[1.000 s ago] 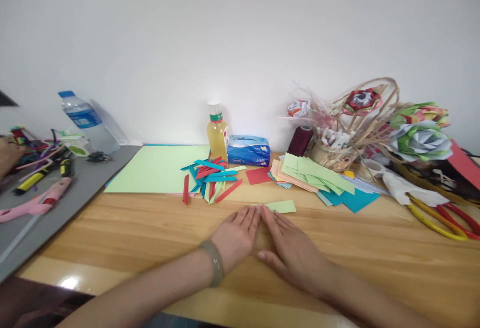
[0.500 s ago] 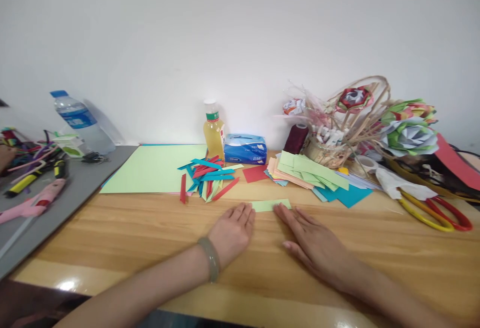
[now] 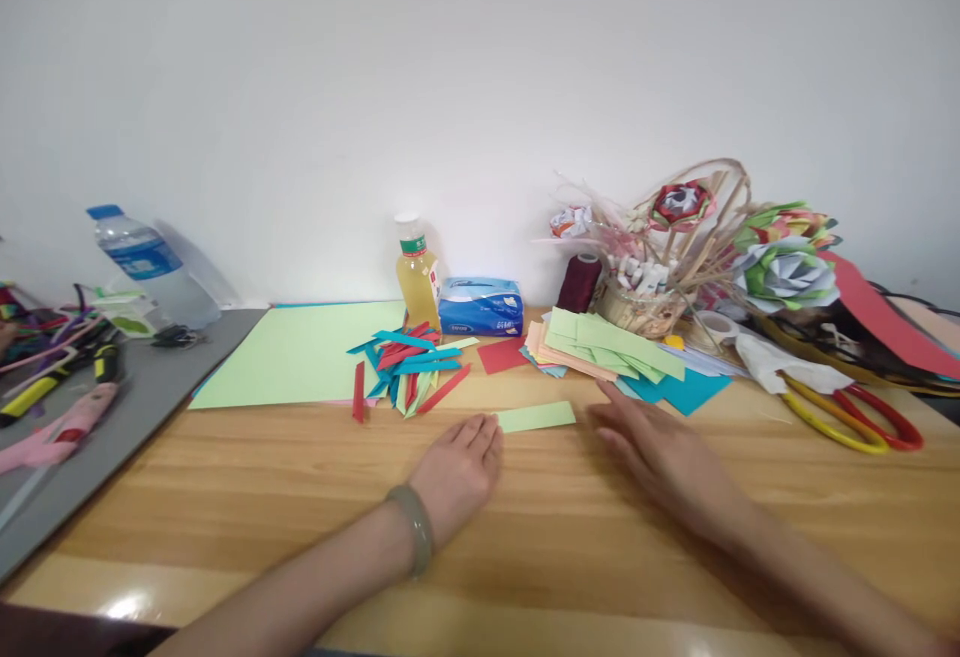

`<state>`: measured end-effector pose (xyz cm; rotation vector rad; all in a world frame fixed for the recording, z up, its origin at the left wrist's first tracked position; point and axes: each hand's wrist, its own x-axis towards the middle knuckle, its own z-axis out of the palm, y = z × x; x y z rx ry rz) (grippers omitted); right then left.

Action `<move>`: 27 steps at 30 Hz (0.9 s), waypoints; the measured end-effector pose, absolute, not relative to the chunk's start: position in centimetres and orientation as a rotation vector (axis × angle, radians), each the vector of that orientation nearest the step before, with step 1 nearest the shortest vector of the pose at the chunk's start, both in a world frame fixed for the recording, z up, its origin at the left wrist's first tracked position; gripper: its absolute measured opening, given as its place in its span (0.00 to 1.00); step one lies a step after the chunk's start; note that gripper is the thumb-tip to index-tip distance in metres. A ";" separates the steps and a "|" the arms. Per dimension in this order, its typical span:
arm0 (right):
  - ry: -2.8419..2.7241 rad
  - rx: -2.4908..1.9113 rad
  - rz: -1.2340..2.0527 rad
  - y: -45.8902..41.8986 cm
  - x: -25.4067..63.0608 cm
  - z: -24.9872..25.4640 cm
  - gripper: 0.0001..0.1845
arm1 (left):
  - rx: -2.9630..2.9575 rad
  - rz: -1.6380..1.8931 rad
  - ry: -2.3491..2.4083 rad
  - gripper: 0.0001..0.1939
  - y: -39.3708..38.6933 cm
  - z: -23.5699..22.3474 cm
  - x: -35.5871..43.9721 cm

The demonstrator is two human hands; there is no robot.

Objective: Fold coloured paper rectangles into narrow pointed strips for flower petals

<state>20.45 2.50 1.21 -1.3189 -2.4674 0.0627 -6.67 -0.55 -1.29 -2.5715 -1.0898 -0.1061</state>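
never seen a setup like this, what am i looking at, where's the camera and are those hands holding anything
There is no robot here: these are a person's bare hands, and every picture comes from one camera worn on their head, looking forward and down. On the wooden table, the left hand has its fingertips at the left end of a light green strip; its thumb is hidden, so I can't tell whether it pinches the paper. The right hand is apart from the strip, holding nothing visible. Beyond them lie a pile of coloured strips, a large green sheet and a stack of cut papers, with a tissue pack behind.
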 end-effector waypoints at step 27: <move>-2.284 -1.175 0.889 2.1 14.7 1.2 0.27 | -2.829 -0.937 -1.306 0.22 0.4 0.1 -6.1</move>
